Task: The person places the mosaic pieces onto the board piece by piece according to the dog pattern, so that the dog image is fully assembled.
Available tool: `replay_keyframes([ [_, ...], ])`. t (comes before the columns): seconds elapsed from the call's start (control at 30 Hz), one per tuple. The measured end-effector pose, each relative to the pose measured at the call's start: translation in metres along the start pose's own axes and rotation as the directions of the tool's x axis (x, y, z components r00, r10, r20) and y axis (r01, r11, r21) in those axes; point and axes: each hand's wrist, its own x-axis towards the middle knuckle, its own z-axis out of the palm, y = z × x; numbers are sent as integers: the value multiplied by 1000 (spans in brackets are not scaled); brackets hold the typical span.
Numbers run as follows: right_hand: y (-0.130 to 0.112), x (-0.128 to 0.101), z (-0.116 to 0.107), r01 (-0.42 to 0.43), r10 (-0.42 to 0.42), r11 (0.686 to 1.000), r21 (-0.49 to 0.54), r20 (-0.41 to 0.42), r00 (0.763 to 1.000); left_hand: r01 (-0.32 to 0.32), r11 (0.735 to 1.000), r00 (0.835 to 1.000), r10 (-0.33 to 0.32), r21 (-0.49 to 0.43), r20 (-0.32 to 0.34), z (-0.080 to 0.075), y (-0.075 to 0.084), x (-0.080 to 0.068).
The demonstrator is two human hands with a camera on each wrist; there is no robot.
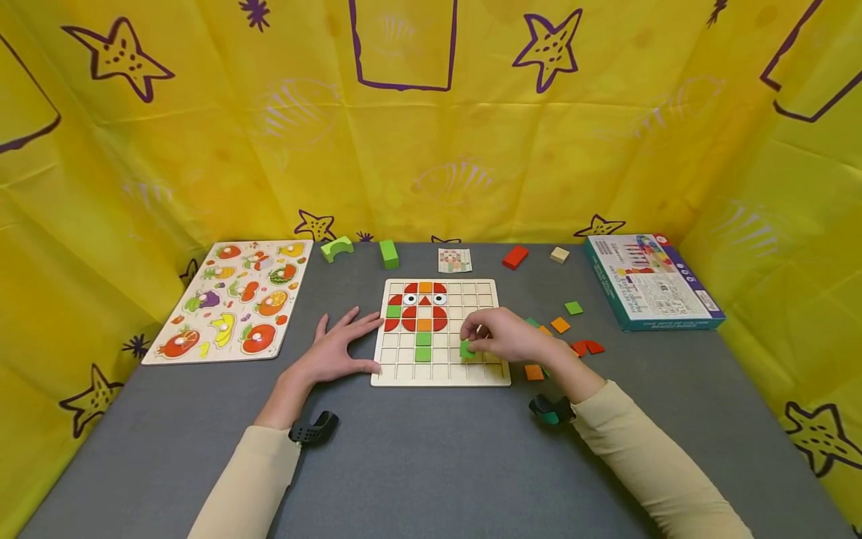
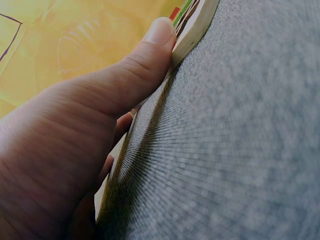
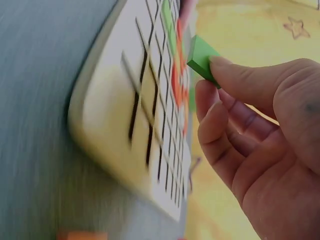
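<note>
L hand [image 1: 328, 355], fingers spread & grip loose, thumb touching the board [image 1: 441, 380] at L edge. R hand [image 1: 506, 333] pinches a green tile [image 1: 466, 350], tilted just above the board's R half, R of the inset green squares [image 1: 423, 339]; pic card [image 1: 454, 260] beyond.

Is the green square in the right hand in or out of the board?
Out. The right wrist view shows the right hand pinching the green square, tilted and raised above the board.

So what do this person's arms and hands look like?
Both sleeves are plain beige. The left hand and right hand are ungloved. Each wrist wears something dark: the left band has small holes, the right band a green patch.
</note>
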Motion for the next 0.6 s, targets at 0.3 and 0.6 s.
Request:
replay_keyframes([
  [0.3,-23,33,40,101,-101,995,-8,40,994,0,1000,1000,0,-2,-1,0,0,0],
  [0.6,-32,41,59,136,-134,986,-100,34,990,12,1000,1000,-12,-10,0,0,0,0],
])
